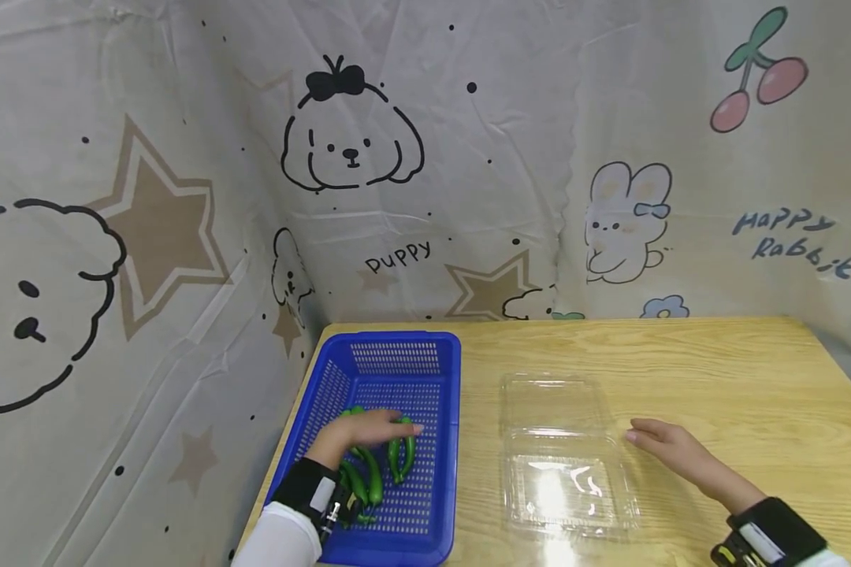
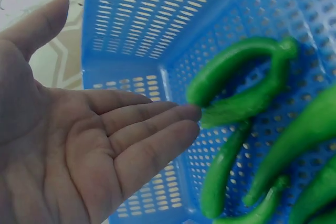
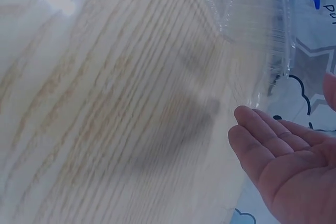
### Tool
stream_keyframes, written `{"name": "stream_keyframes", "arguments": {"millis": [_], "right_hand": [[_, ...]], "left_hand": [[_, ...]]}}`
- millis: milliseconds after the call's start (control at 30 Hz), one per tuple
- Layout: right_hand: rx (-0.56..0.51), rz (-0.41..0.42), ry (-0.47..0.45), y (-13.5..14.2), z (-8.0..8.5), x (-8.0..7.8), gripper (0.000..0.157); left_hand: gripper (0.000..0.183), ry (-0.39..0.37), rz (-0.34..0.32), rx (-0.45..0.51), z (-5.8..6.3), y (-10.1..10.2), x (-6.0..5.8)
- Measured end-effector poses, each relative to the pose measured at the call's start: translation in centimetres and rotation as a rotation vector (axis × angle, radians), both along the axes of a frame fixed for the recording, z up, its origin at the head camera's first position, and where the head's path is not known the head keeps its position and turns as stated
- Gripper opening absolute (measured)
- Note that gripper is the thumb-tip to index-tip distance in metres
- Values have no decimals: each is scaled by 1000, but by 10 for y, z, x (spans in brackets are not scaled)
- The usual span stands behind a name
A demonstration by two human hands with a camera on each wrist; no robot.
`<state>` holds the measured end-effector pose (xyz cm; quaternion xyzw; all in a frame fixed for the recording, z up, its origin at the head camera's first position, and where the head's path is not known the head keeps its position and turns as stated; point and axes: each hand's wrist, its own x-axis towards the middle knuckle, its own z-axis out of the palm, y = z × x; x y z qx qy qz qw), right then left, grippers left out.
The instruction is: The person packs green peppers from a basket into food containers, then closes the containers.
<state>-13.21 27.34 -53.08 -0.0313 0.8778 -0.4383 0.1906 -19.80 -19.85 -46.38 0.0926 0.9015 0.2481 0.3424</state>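
Blue plastic basket point(image 1: 457, 441): lies along the left edge of the wooden desk point(image 1: 723, 370), its far end just short of the far left corner, its long sides running toward the near edge; slotted walls, perforated floor.
Green peppers point(image 1: 374, 476): on the basket's floor, several in a loose group toward its left side and near end; a curved pair point(image 1: 394, 461) forms a loop just to the right of them.
Left hand point(image 1: 369, 428): over the basket, above the peppers, fingers straight and side by side, thumb spread wide from them, palm bare; whether the fingertips touch the curved pair I cannot tell.
Clear box point(image 1: 567, 437): see-through plastic, around the middle of the desk, right of the basket; its two halves lie spread, one toward the far edge, the other toward the near edge and bright with glare.
Right hand point(image 1: 670, 447): just right of the box, on the side toward the desk's right edge, fingers straight, nothing in it.
Wrists: black bands point(image 1: 780, 531) on both, a white sleeve point(image 1: 280, 539) behind the left.
Printed cloth point(image 1: 496, 189): pale, behind the far edge and beside the left edge, with puppies, stars, cherries and a rabbit.
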Motion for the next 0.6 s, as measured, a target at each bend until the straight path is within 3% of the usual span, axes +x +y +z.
{"name": "stream_keyframes", "arguments": {"millis": [333,600], "right_hand": [[-44,-46,-25,-9,-12,-6,66],[-35,-45,-39,-14,-17,-10,69]], "left_hand": [[65,36,30,2,-3,5,-10],[62,34,58,-12,-5,5,-10]]}}
